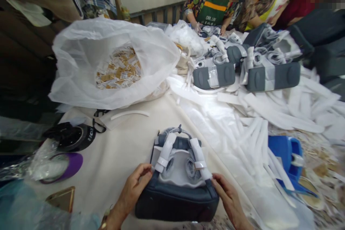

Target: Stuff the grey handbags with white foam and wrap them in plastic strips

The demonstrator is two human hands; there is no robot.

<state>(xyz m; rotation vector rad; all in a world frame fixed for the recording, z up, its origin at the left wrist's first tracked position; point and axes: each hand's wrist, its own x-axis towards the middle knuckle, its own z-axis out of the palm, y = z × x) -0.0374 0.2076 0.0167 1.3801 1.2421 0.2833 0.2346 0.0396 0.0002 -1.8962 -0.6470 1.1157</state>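
Note:
A dark blue handbag [178, 201] stands in front of me on the cream-covered table. White foam sleeves [166, 152] wrap its handle on both sides, and white padding with coiled straps in clear film [192, 169] lies against it. At the bag's left upper corner my left hand [136, 187] is closed, thumb and fingers pinching the edge beside the foam end. My right hand [228, 196] grips the opposite corner, its fingertips bent against the bag just below the other foam sleeve.
Back left, a large white plastic bag [153, 50] holds many brown tags. More wrapped bags [273, 75] stand back right, among white foam strips [283, 113]. A blue tape dispenser [287, 154] is right; a purple visor [71, 165] and phone [61, 199] lie left. People work across the table.

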